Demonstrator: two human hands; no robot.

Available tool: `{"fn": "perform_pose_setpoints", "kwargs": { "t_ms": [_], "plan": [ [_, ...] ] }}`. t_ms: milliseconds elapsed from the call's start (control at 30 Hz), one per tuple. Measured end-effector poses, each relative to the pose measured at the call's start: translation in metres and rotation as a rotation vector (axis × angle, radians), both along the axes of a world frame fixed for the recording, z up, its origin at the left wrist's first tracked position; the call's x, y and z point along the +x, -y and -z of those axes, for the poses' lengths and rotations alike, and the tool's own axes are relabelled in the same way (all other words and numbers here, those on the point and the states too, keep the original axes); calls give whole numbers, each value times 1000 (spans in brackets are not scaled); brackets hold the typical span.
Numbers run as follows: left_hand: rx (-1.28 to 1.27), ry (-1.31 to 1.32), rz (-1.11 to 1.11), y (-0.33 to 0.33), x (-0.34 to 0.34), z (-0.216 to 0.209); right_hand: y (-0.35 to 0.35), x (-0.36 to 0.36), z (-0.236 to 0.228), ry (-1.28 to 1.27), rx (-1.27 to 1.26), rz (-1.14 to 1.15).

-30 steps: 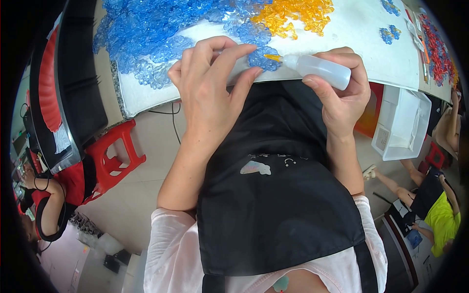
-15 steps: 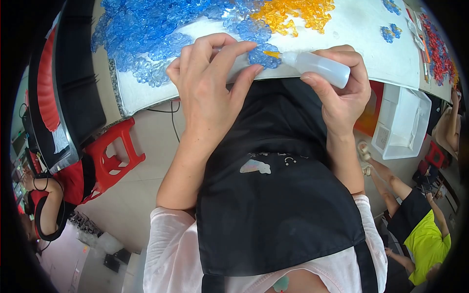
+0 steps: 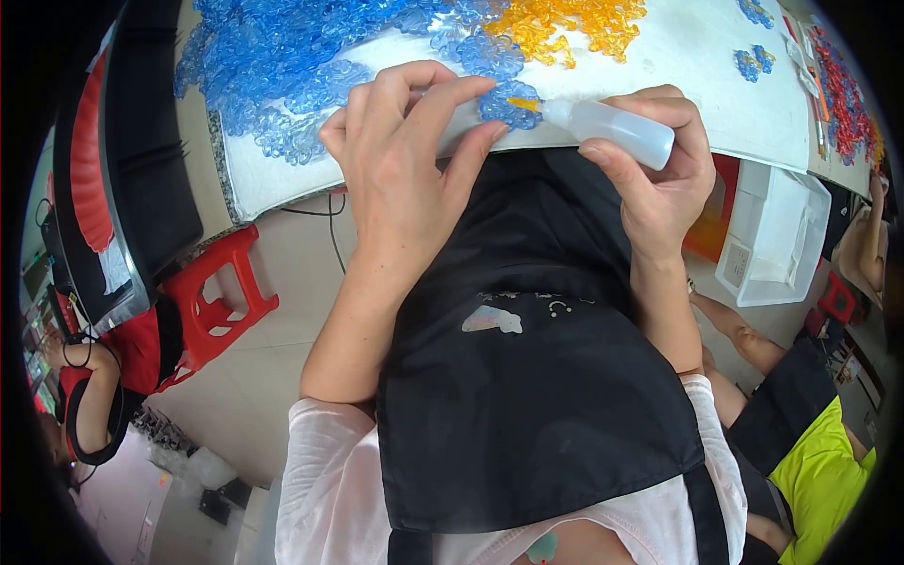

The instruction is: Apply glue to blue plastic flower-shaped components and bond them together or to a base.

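My right hand is closed round a soft translucent squeeze bottle, lying tilted in the grip with its thin orange nozzle pointing left. The nozzle's tip is over a clear blue flower-like plastic piece near the table's front edge. My left hand has thumb and index fingertip at the left side of that piece, one at its far edge and one at its near edge. The other left fingers are bent, and their tips are partly hidden.
A heap of clear blue plastic pieces covers the white tabletop's left, with orange pieces beside it. Small blue-and-yellow clusters lie at right. A red stool, a white bin and a person in a yellow-green top are nearby.
My hands and the bottle hold almost still. At the lower right, the person in the yellow-green top has shifted position.
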State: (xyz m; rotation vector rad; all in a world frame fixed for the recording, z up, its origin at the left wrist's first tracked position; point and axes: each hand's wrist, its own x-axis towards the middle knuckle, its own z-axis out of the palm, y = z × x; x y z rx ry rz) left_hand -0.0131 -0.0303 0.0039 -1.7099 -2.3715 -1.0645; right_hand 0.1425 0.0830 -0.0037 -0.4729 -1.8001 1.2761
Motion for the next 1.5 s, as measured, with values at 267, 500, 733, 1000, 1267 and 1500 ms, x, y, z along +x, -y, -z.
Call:
{"fn": "perform_pose_setpoints", "kwargs": {
  "t_ms": [267, 500, 733, 1000, 1267, 1500],
  "plan": [
    [-2, -10, -1, -1, 0, 1, -1, 2, 0, 30, 2, 6],
    [34, -9, 4, -4, 1, 1, -7, 8, -2, -106, -89, -17],
    [6, -20, -11, -1, 0, 0, -41, 33, -13, -4, -206, 53],
    [7, -14, 14, -1, 2, -3, -52, 1, -11, 271, 91, 14],
    [6, -21, 20, -3, 2, -5, -29, -26, -27, 629, 417, 238],
    [123, 43, 34, -3, -1, -1, -24, -31, -28, 723, 465, 282]
  ]
}}
